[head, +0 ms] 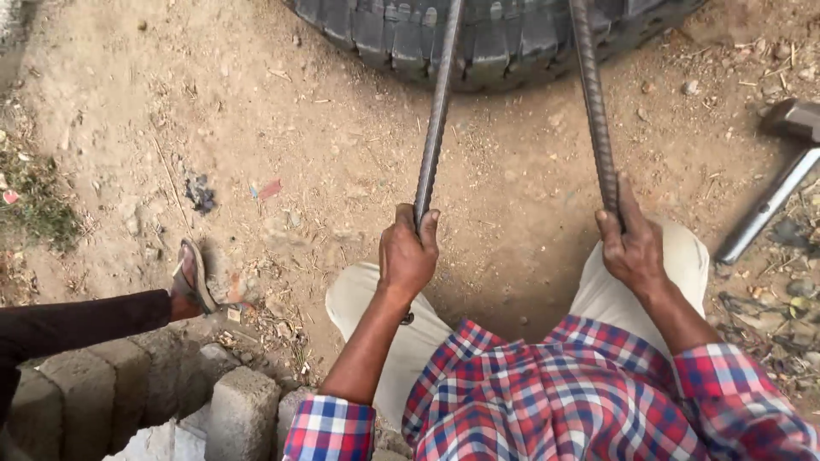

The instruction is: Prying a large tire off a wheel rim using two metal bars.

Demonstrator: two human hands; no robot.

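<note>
Two hands are gripping ribbed steel bars: the left hand (407, 256) is wrapping its fingers (424, 229) tight around the left bar (434, 128), and the right hand (632, 249) is closing its fingers (608, 229) around the right bar (594, 102). Both bars are running forward over bare dirt ground (325, 145) into a black tyre (495, 38) at the far edge. Concrete blocks (243, 410) are crowding the near left beside another person's sandalled foot (192, 277), while a hammer (781, 183) is lying right, well apart.
</note>
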